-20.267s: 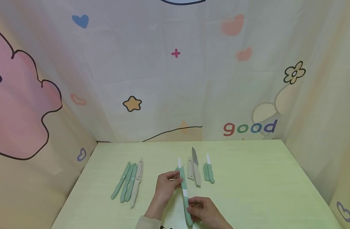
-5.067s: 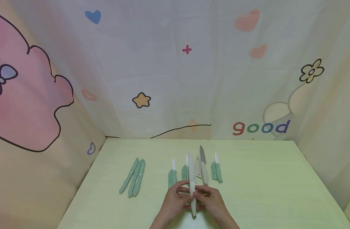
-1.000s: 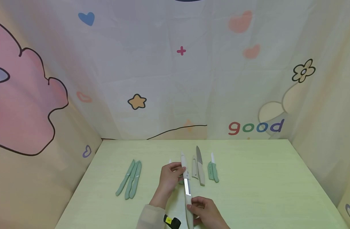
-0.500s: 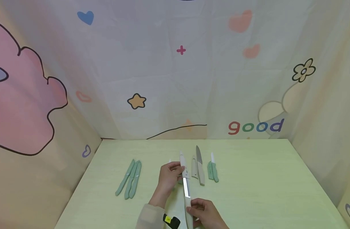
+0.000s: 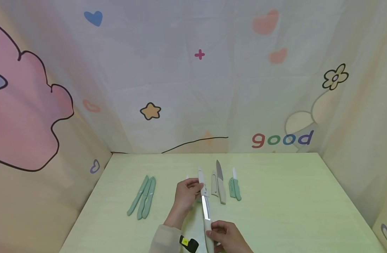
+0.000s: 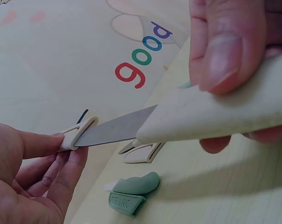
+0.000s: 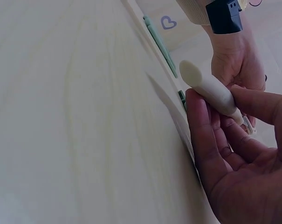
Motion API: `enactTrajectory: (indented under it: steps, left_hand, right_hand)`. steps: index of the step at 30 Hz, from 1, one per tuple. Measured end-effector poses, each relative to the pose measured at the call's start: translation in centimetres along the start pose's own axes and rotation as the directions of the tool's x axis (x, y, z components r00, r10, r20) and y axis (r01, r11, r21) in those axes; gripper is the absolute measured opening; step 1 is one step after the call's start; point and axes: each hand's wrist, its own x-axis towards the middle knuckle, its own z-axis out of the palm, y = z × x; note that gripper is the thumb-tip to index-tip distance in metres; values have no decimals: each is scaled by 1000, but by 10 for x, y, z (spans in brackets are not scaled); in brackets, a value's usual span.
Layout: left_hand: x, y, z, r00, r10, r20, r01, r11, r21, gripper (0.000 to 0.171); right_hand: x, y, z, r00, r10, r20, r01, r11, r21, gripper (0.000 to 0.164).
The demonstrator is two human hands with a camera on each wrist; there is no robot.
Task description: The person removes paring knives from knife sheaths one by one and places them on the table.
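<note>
My left hand point(image 5: 184, 195) pinches the cream sheath point(image 5: 201, 177) of a kitchen knife between thumb and fingers. My right hand point(image 5: 228, 235) grips that knife's cream handle point(image 5: 208, 233) below it. Between the two hands a stretch of bare steel blade point(image 5: 206, 208) shows, its tip end still inside the sheath, as the left wrist view confirms. The knife is held above the table, tip pointing away from me. In the right wrist view the handle's butt end point(image 7: 191, 73) faces the camera. Behind my left hand, a white blade tip point(image 5: 187, 176) and a bit of green point(image 5: 198, 200) are mostly hidden.
Right of the sheath lie a cream knife point(image 5: 222, 191) with bare grey blade, its cream sheath point(image 5: 214, 184), a small green knife point(image 5: 238, 189) with white blade and its green sheath point(image 5: 232, 189). Several green sheathed knives point(image 5: 144, 198) lie at left. A patterned curtain point(image 5: 181, 70) stands behind the table.
About 20 s ago my hands held a green knife; 5 s ago the cream knife was fully sheathed. Its blade is now partly out. Over the last second the hands have barely moved.
</note>
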Motion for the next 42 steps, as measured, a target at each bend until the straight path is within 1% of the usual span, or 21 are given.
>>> enactTrajectory:
  steps: [7, 14, 21, 25, 33, 42]
  left_hand:
    - [2, 2, 0, 1000, -4, -13, 4, 1000, 2, 23]
    - [5, 0, -1, 999, 13, -42, -14, 999, -34, 21]
    - [6, 1, -7, 997, 18, -74, -23, 998, -66, 23]
    - [6, 2, -11, 996, 13, -91, -20, 997, -73, 24]
    - [7, 2, -15, 994, 13, -104, -23, 996, -89, 26]
    - [8, 1, -18, 994, 8, -113, -20, 994, -104, 25]
  right_hand:
    - [-2, 0, -2, 1000, -9, 5, 9, 1000, -18, 30]
    - [-1, 2, -3, 1000, 0, -6, 0, 1000, -30, 28]
    - [-1, 1, -1, 999, 37, -25, -38, 998, -46, 27]
    - [-1, 2, -1, 999, 27, -25, -28, 998, -48, 26]
    - [-3, 2, -2, 1000, -2, -14, 1, 999, -37, 27]
    - [-3, 1, -1, 999, 30, -22, -31, 999, -41, 25]
